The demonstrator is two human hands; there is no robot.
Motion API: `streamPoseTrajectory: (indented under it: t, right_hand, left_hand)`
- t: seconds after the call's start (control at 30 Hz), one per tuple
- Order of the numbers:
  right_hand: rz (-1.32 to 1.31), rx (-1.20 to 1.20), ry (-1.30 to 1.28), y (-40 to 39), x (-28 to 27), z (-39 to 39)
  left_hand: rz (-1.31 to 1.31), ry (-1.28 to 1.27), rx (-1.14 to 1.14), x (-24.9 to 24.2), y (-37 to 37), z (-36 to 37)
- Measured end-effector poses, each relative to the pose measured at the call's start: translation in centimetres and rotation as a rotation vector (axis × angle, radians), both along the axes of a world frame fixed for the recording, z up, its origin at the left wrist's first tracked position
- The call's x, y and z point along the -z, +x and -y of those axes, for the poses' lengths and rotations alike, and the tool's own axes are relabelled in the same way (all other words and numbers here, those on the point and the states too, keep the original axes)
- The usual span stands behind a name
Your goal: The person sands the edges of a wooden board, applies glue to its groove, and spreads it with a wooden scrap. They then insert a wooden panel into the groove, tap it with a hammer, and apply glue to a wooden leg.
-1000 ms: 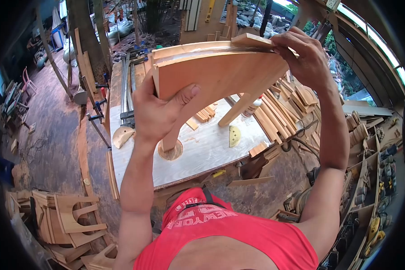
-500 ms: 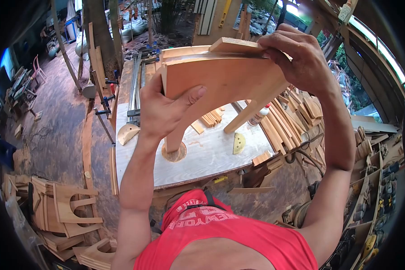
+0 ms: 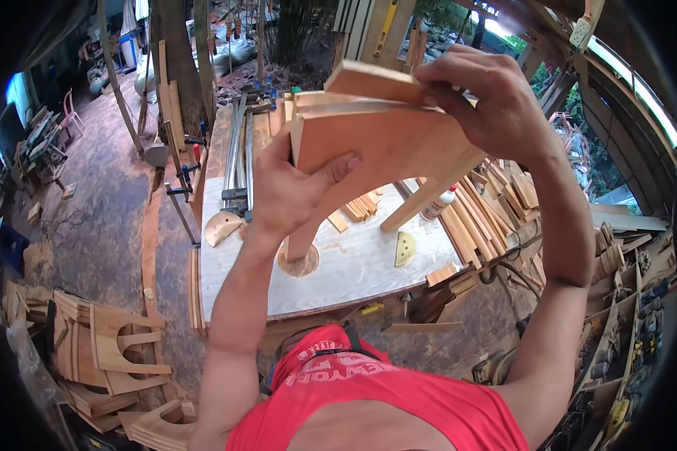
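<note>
A curved-bottom wooden panel with legs (image 3: 384, 143) stands upright on the workbench, one leg on a round wooden disc (image 3: 299, 263). My left hand (image 3: 297, 184) clasps its left edge, thumb flat across the near face. Above, my right hand (image 3: 489, 98) pinches the right end of a short wooden strip (image 3: 376, 80), which lies along the panel's top edge, its left end pointing up slightly. My right fingertips partly hide where strip and panel meet. Behind the panel's top edge, a second wooden board (image 3: 316, 99) shows.
On the pale workbench top (image 3: 353, 278) lie a yellow half-round piece (image 3: 405, 249), a wooden half-round piece (image 3: 222, 228), a glue bottle (image 3: 438, 204) and several wood strips (image 3: 474, 225). Bar clamps (image 3: 237, 158) lie at the left. Cut wooden frames (image 3: 120, 342) are stacked on the floor.
My right hand has shifted the wooden strip leftward along the panel's top edge. The panel sits slightly farther right and lower in view; my left hand keeps its hold.
</note>
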State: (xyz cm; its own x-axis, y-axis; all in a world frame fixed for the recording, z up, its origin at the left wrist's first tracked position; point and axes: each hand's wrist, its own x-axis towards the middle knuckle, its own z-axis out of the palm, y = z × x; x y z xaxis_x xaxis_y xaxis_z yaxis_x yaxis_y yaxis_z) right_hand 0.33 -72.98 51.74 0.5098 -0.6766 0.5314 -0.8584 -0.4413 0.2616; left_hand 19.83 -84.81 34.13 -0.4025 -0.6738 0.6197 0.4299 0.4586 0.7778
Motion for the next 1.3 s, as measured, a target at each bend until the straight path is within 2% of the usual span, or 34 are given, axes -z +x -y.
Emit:
streamPoseTrajectory:
  t: [0.07, 0.4, 0.6, 0.7, 0.8, 0.9, 1.13, 1.23, 1.3]
  right_hand:
    - [0.137, 0.098, 0.014, -0.6, -0.7, -0.1]
    - [0.033, 0.03, 0.05, 0.4, -0.1, 0.6]
    - [0.096, 0.141, 0.176, 0.2, -1.2, 1.4]
    - [0.176, 0.299, 0.267, 0.3, -1.4, 2.1]
    - [0.157, 0.209, 0.252, -0.7, -1.5, 2.8]
    - [0.191, 0.297, 0.297, 0.3, -1.5, 2.2]
    - [0.074, 0.105, 0.101, 1.1, -0.4, 1.8]
    - [0.1, 0.01, 0.065, 1.2, 0.3, 2.2]
    - [0.092, -0.032, 0.064, 1.6, 0.1, 2.6]
  left_hand:
    - [-0.004, -0.001, 0.005, 0.0, -0.3, -0.3]
    - [-0.009, -0.009, -0.012, 0.0, -0.5, 0.1]
    - [-0.02, -0.028, 0.0, 0.3, -0.7, 0.7]
    - [0.002, 0.003, 0.005, 0.1, -0.6, 0.7]
    - [-0.014, -0.019, -0.008, 0.2, -0.7, 0.6]
    - [-0.021, -0.035, -0.021, 0.3, -0.7, 0.5]
    - [0.024, -0.029, -0.069, -0.4, -0.3, 0.6]
    - [0.066, -0.009, -0.049, -0.5, -0.4, 0.9]
    - [0.055, -0.078, -0.078, -0.3, -0.4, 1.2]
